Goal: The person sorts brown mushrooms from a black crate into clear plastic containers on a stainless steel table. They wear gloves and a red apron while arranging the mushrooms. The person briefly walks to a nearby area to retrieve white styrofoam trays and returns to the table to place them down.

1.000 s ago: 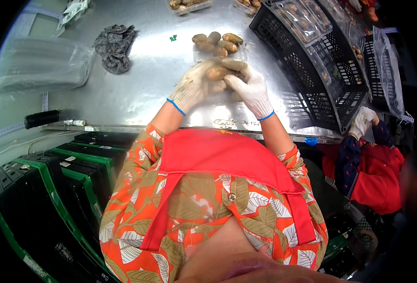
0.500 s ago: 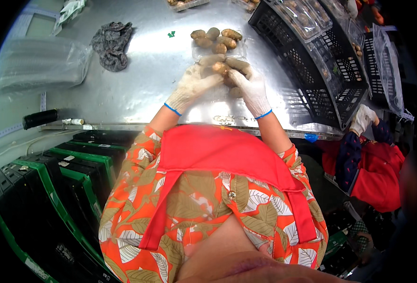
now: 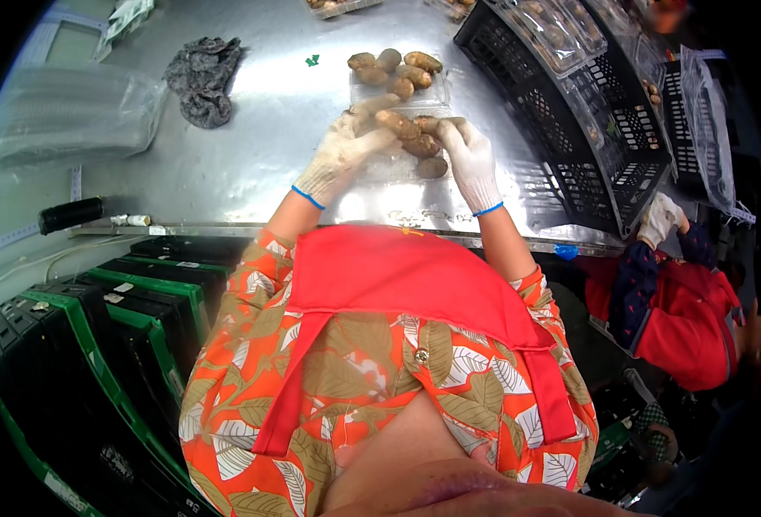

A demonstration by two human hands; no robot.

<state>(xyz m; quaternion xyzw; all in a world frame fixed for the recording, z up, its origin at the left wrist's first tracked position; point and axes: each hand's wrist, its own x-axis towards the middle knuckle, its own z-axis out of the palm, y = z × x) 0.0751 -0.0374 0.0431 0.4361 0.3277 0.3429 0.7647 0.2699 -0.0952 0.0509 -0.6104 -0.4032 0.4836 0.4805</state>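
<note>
Bright metal tabletop spreads beneath both gloved hands. The left hand grasps a blurred long tuber; the right hand curves against loose tubers between the hands, its grip impossible to tell. Just beyond them, a clear tray holds several more. Left of the hands lies grey cloth; to their right, a black crate.

This looks like a produce packing room: a metal tabletop spans the upper frame, with brown tubers at upper centre. Clear packs fill a black crate at upper right, green-edged crates crowd the lower left, and a gloved co-worker appears at right.
</note>
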